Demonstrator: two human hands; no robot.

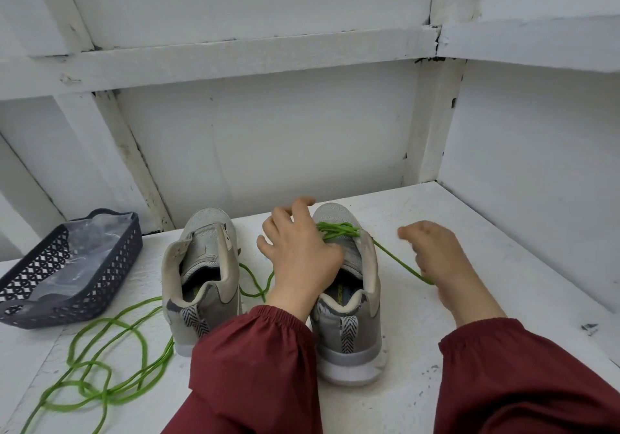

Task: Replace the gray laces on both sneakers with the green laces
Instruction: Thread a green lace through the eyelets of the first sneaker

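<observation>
The green lace is a soft, light cord. It goes limp unless pulled and looks a little fuzzy, so I'd guess it drags in the eyelets rather than sliding freely. The best place to take it is close to the tip, pinched, where it can be aimed. The sneakers are light and would skid on the painted shelf if nothing held them down.

The right sneaker stands near the shelf's middle with its heel toward the person. The lace crosses its lower eyelets, and one strand runs off taut toward the shelf's right edge. The right hand is at the end of that strand, knuckles up and fingers curled down. It seems to pinch the cord beneath them, though the grip itself is hidden.

The left hand lies palm down over the tongue, fingers spread and slightly bent, pressing the sneaker still. I can't tell whether it also traps a strand.

The left sneaker stands beside it unlaced. A second lace lies looped toward the front left corner, near a basket.
</observation>
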